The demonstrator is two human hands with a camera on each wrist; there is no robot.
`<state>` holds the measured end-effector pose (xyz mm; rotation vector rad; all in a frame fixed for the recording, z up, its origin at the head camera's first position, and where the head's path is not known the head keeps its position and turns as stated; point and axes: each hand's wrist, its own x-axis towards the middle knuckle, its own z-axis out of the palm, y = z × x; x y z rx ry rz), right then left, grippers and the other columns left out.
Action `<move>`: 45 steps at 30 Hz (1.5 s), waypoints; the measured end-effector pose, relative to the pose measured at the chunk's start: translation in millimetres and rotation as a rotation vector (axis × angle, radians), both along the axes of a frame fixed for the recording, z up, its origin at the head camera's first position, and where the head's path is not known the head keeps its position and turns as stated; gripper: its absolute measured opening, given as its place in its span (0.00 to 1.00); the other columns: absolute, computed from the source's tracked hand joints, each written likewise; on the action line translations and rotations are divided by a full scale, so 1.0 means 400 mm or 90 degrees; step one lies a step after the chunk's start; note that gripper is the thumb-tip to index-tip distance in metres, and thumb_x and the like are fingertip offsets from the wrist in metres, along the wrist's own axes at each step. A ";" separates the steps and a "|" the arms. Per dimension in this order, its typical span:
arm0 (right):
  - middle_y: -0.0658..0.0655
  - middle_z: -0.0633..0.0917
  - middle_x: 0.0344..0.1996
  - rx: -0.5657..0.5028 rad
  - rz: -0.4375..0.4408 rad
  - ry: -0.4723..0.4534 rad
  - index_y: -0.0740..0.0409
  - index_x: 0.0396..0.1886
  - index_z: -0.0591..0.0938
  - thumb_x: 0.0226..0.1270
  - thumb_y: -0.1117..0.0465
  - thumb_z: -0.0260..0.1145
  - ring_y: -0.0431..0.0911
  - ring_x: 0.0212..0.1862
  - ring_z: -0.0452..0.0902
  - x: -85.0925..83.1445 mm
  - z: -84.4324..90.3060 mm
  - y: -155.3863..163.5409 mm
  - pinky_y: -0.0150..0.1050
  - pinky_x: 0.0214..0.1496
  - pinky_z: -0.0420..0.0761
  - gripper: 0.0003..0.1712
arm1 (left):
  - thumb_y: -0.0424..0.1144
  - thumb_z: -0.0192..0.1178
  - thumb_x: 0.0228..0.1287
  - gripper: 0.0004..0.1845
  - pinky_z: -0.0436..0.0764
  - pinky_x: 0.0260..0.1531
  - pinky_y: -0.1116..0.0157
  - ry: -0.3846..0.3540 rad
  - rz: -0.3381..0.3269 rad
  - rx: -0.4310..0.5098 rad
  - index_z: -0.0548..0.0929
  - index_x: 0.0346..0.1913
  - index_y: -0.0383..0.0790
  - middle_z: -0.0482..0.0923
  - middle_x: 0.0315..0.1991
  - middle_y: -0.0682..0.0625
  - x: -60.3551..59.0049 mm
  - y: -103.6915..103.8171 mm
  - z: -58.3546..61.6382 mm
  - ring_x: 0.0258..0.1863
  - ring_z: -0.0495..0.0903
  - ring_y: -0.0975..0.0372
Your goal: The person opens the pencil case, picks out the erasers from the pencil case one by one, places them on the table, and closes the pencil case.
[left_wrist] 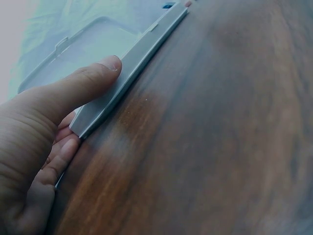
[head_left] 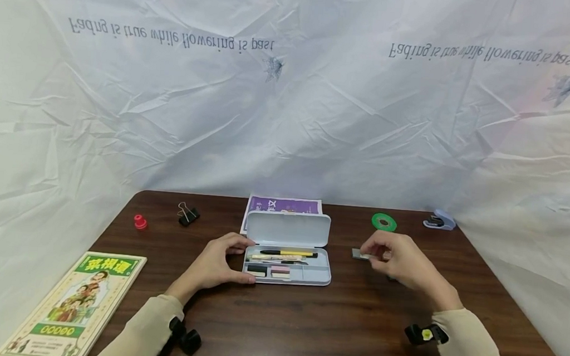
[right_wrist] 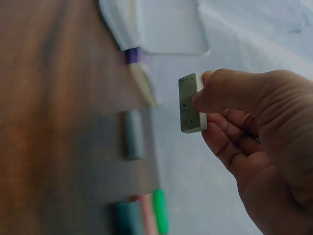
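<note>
Fingers of my right hand (head_left: 399, 259) pinch a small grey speckled eraser (right_wrist: 190, 104), thumb on one face and fingertips behind it, holding it above the worktop (head_left: 353, 328) just to the right of the open pencil case (head_left: 286, 265). Over on the other side, my left hand (head_left: 218, 265) grasps the near-left corner of that case, thumb (left_wrist: 80, 83) pressed along its pale rim and the other fingers tucked round the end.

Inside the case lie a yellow and black pen (head_left: 289, 252), other pens below it, and two small erasers (head_left: 271, 271) in the front compartments; its lid stands raised at the back.

Dark brown wood grain covers the worktop. At the back sit a purple booklet (head_left: 283, 204) behind the lid, a black binder clip (head_left: 188, 215), a small red cap (head_left: 139, 222), a green tape roll (head_left: 384, 222) and a pale blue stapler (head_left: 439, 220). A green and cream illustrated book (head_left: 79, 307) lies at the near-left corner. Crumpled white sheeting (head_left: 291, 100) printed with grey lettering closes off the back and both sides.
</note>
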<state>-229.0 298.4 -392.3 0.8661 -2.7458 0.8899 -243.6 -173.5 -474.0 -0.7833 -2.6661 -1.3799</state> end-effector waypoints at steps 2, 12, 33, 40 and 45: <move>0.45 0.88 0.39 0.002 -0.005 -0.017 0.48 0.46 0.91 0.66 0.77 0.78 0.37 0.40 0.82 -0.003 -0.022 0.004 0.41 0.40 0.89 0.19 | 0.58 0.92 0.48 0.44 0.88 0.67 0.55 0.001 0.002 -0.001 0.87 0.68 0.48 0.84 0.65 0.54 -0.001 0.000 0.000 0.63 0.86 0.57; 0.44 0.85 0.38 0.054 0.026 -0.072 0.46 0.42 0.89 0.67 0.75 0.77 0.37 0.38 0.79 -0.010 -0.076 0.002 0.34 0.38 0.85 0.18 | 0.57 0.92 0.48 0.43 0.88 0.68 0.56 0.000 -0.003 0.005 0.87 0.68 0.48 0.83 0.65 0.54 -0.002 0.002 0.000 0.64 0.86 0.56; 0.48 0.91 0.51 -0.082 0.040 0.017 0.46 0.55 0.90 0.72 0.70 0.79 0.45 0.51 0.90 -0.002 0.016 -0.098 0.49 0.53 0.94 0.18 | 0.57 0.93 0.47 0.44 0.88 0.67 0.55 0.007 0.003 0.005 0.87 0.68 0.48 0.84 0.65 0.54 -0.003 0.001 0.000 0.63 0.86 0.56; 0.57 0.91 0.55 -0.155 0.062 0.013 0.57 0.62 0.89 0.74 0.69 0.78 0.51 0.55 0.90 -0.018 0.055 -0.201 0.52 0.58 0.93 0.19 | 0.57 0.92 0.47 0.44 0.88 0.67 0.56 0.005 0.001 0.006 0.87 0.68 0.48 0.84 0.64 0.54 -0.004 0.000 -0.003 0.63 0.86 0.57; 0.62 0.90 0.54 -0.200 0.100 0.028 0.59 0.62 0.89 0.74 0.70 0.78 0.54 0.54 0.89 -0.029 0.062 -0.274 0.46 0.58 0.93 0.19 | 0.57 0.92 0.47 0.44 0.88 0.67 0.55 0.001 0.000 0.009 0.87 0.68 0.48 0.84 0.65 0.54 -0.002 0.000 -0.002 0.63 0.86 0.57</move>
